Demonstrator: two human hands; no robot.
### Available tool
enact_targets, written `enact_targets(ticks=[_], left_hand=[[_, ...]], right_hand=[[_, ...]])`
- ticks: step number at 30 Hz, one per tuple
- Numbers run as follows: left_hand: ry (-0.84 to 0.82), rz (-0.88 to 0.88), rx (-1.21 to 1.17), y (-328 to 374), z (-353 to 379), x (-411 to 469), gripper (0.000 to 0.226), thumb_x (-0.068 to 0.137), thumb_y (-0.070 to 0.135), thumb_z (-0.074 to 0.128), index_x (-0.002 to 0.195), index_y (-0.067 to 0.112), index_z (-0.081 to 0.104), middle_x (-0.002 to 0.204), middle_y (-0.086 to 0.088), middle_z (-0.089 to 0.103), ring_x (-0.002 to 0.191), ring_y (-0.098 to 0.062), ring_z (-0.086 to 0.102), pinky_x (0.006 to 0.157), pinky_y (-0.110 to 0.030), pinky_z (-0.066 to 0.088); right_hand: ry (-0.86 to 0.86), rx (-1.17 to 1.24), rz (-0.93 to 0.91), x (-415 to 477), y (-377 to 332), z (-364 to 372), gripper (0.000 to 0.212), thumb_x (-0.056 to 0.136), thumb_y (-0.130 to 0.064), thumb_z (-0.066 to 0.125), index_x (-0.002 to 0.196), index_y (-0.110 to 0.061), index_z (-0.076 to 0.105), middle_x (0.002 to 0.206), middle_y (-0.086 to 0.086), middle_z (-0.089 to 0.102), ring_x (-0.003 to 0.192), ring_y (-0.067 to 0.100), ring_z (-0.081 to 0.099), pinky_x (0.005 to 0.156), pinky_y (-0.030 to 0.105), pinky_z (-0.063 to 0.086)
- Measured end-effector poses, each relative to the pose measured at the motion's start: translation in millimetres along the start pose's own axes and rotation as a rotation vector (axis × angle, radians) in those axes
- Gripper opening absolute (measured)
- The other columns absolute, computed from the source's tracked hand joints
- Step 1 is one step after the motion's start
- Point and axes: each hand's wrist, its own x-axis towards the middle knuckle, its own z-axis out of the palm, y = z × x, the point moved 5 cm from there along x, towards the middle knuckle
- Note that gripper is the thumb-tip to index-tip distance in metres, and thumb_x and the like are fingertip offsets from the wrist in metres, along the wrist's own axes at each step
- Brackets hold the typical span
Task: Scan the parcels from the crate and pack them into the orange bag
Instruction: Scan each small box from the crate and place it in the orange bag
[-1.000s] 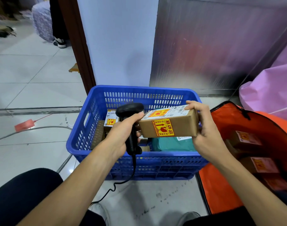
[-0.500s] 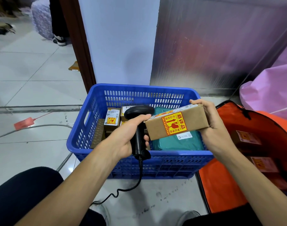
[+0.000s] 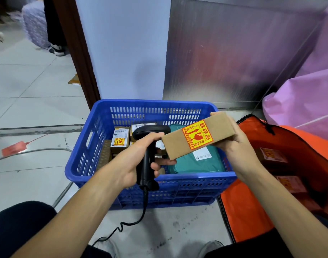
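The left hand (image 3: pixel 139 161) grips a black corded handheld scanner (image 3: pixel 149 146); the right hand (image 3: pixel 233 144) holds a brown cardboard parcel (image 3: pixel 198 135) tilted above the blue plastic crate (image 3: pixel 122 112), the orange fabric bag (image 3: pixel 252 211) just right.

Parcel depot or courier sorting room, seen from floor level. Blue plastic crate (image 3: pixel 196 177) of labelled cartons (image 3: pixel 120 138) at 12 o'clock. Corded barcode scanner (image 3: pixel 147 162) beside a cardboard parcel (image 3: pixel 178 148) with a fragile sticker. Open orange bag (image 3: pixel 243 211) of boxes at 3 o'clock. Pink sacks (image 3: pixel 299 101) at 2 o'clock. Tiled floor (image 3: pixel 29 94), metal-clad wall (image 3: pixel 233 53).
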Motion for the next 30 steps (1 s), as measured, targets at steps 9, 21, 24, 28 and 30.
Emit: enact_targets(ticks=[9, 21, 24, 28, 30], left_hand=[[0.027, 0.039, -0.013, -1, 2, 1, 0.064, 0.074, 0.063, 0.072, 0.118, 0.016, 0.078, 0.112, -0.026, 0.075, 0.05, -0.015, 0.039, 0.059, -0.032, 0.045], [0.065, 0.081, -0.167, 2, 11, 5, 0.033, 0.088, 0.045, 0.066, 0.103, 0.017, 0.075, 0.106, -0.023, 0.074, 0.044, -0.014, 0.035, 0.059, -0.03, 0.039], [0.076, 0.111, -0.259, 4, 7, 12, 0.029, 0.086, 0.043, 0.069, 0.101, 0.018, 0.069, 0.106, -0.019, 0.071, 0.044, -0.012, 0.036, 0.054, -0.027, 0.04], [0.207, 0.194, -0.232, 2, -3, 19, 0.025, 0.084, 0.04, 0.074, 0.095, 0.018, 0.073, 0.073, 0.0, 0.051, 0.052, -0.014, 0.037, 0.056, -0.029, 0.042], [0.275, 0.258, -0.171, 2, -2, 18, 0.026, 0.084, 0.036, 0.076, 0.099, 0.014, 0.08, 0.074, 0.0, 0.053, 0.049, -0.012, 0.041, 0.057, -0.029, 0.043]], right_hand=[[-0.012, 0.012, 0.036, 2, 5, 2, 0.07, 0.094, 0.022, 0.049, 0.139, -0.031, 0.057, 0.129, -0.005, 0.07, 0.122, 0.008, 0.064, 0.085, 0.021, 0.056], [0.126, -0.1, 0.064, 1, 4, 8, 0.036, 0.106, -0.02, 0.053, 0.135, -0.039, 0.056, 0.125, -0.011, 0.068, 0.109, 0.006, 0.067, 0.095, 0.045, 0.058], [0.085, 0.102, 0.201, -3, 2, 23, 0.037, 0.103, -0.046, 0.054, 0.137, -0.03, 0.055, 0.127, -0.001, 0.068, 0.104, 0.015, 0.072, 0.085, 0.042, 0.062], [-0.092, 0.142, 0.206, -11, -3, 47, 0.054, 0.094, -0.061, 0.058, 0.135, -0.026, 0.058, 0.122, -0.008, 0.071, 0.109, 0.012, 0.071, 0.085, 0.038, 0.062], [-0.105, 0.172, 0.234, -12, -1, 55, 0.057, 0.089, -0.061, 0.064, 0.135, -0.028, 0.057, 0.118, -0.014, 0.074, 0.108, 0.006, 0.071, 0.084, 0.033, 0.062]])
